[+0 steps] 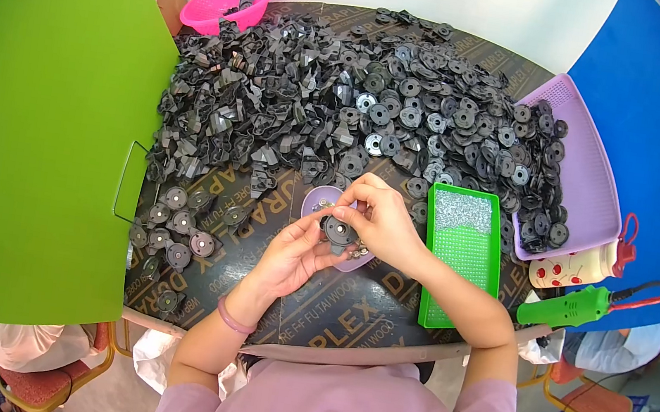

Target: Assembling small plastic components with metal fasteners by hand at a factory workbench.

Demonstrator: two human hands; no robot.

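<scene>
Black disc part (337,230) sat between both hands over small lilac dish (316,198) (likely catching loose bits). Left hand (294,253) pinched its lower edge, steadying; right hand (378,217) curled fingertips on top. Green tray (462,257) lay just beside, within reach.

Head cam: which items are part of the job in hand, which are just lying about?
In hand:
left hand and right hand together on a round black part
small lilac dish beneath them
big pile of black parts
finished-looking discs at left
green tray

Lying about:
pink basket
lilac tray
spotted bottle
green power tool
</scene>
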